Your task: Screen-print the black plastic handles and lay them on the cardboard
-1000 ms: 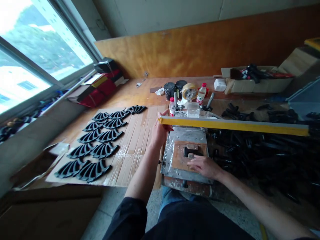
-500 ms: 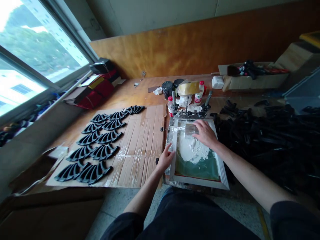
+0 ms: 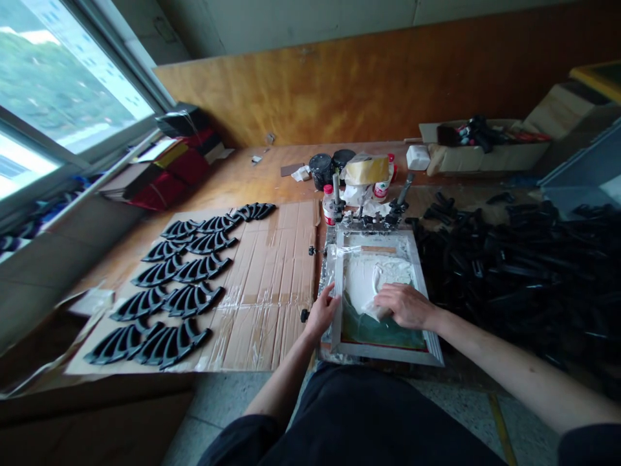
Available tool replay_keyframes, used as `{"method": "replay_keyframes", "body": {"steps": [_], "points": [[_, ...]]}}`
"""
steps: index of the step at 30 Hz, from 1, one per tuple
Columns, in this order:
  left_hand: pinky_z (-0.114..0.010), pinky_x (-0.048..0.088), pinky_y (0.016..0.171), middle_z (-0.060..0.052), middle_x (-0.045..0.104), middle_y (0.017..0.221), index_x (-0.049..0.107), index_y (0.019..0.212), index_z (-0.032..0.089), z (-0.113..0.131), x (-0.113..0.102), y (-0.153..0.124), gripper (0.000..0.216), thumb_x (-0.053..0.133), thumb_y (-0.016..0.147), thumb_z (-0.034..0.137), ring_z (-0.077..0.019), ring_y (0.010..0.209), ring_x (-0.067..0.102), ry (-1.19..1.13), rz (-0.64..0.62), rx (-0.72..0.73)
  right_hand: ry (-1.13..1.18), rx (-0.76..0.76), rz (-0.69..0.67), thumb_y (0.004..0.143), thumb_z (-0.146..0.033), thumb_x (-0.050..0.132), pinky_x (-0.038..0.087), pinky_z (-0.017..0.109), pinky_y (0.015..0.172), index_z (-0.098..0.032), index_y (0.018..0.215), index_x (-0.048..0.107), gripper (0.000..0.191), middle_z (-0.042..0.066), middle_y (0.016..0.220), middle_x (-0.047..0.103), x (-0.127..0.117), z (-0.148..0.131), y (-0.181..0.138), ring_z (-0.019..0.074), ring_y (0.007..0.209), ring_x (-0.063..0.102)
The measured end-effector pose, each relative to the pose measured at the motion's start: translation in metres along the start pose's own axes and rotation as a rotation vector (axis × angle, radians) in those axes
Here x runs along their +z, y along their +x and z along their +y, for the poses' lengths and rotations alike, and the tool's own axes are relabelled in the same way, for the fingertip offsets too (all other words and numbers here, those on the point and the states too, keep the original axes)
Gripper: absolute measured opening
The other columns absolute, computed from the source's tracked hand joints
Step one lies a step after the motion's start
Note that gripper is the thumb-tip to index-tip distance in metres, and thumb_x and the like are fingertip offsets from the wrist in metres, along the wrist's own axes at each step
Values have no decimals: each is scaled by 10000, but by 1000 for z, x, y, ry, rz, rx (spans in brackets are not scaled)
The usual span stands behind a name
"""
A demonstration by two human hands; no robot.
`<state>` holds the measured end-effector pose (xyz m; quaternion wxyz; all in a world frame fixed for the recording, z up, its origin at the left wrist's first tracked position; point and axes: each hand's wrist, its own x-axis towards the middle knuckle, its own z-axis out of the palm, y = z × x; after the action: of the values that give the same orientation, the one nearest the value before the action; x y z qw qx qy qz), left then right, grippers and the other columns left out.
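A screen printing frame (image 3: 429,323) with a silver rim lies in front of me, its green mesh (image 3: 361,329) partly covered with thick white ink (image 3: 359,278). My right hand (image 3: 405,305) is closed over the mesh, at the near edge of the ink. Its fingers press on a flat scraper (image 3: 378,313), smeared white and mostly hidden by the hand. At the frame's left side, my left hand (image 3: 323,312) grips the rim with thumb and fingers. Behind the frame stand its metal hinge clamps (image 3: 371,220).
Several black ribbed, fan-shaped parts (image 3: 194,301) lie in rows on cardboard (image 3: 266,285) to the left. A heap of black parts (image 3: 504,265) fills the right. Behind the clamps are a red-capped bottle (image 3: 328,206), black tubs (image 3: 321,169) and a yellow block (image 3: 367,169).
My right hand has drawn the scraper from the far end of the mesh towards me, and the white ink has spread. My left hand stays at the frame's left rim. The view has shifted slightly.
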<state>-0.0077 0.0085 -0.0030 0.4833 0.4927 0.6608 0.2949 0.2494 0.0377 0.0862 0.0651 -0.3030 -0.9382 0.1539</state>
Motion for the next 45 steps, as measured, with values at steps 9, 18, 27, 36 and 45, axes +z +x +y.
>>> {"method": "replay_keyframes", "body": {"steps": [9, 18, 27, 36, 45], "points": [[-231, 416, 555, 11, 590, 702, 529, 1358, 215, 5, 0, -4, 604, 557, 837, 519, -125, 591, 530, -10, 16, 3, -46, 35, 155, 873, -84, 418, 458, 349, 835, -149, 1041, 679, 317, 99, 1004, 684, 30, -15, -6, 217, 934, 587], [-189, 301, 475, 68, 472, 604, 479, 1387, 242, 52, -23, -22, 651, 590, 820, 543, -78, 495, 398, -269, -74, 38, 73, 431, 490, 860, -349, 636, 515, 325, 780, -277, 1360, 522, 518, 34, 1039, 709, -48, 47, 47, 202, 876, 657], [-241, 510, 618, -60, 678, 884, 629, 1079, 200, 172, -42, 2, 505, 465, 870, 629, -161, 798, 636, -641, 73, 352, 126, 785, 539, 906, -452, 500, 493, 250, 617, -145, 836, 699, 373, 50, 750, 693, -10, 101, -39, 166, 689, 614], [-278, 509, 538, -113, 699, 875, 549, 1160, 147, 100, 35, -47, 673, 502, 796, 712, -187, 666, 658, -609, -325, -266, -35, 722, 163, 933, -271, 531, 436, 337, 795, -147, 939, 582, 134, 133, 926, 662, 56, -21, 18, 251, 924, 588], [-246, 395, 521, -50, 602, 672, 556, 823, 169, 8, -40, -20, 539, 209, 929, 567, -168, 585, 580, 324, 108, -188, -55, 740, 134, 866, -50, 470, 407, 303, 843, -182, 865, 606, 190, 91, 952, 660, 42, 41, -50, 211, 979, 567]]}}
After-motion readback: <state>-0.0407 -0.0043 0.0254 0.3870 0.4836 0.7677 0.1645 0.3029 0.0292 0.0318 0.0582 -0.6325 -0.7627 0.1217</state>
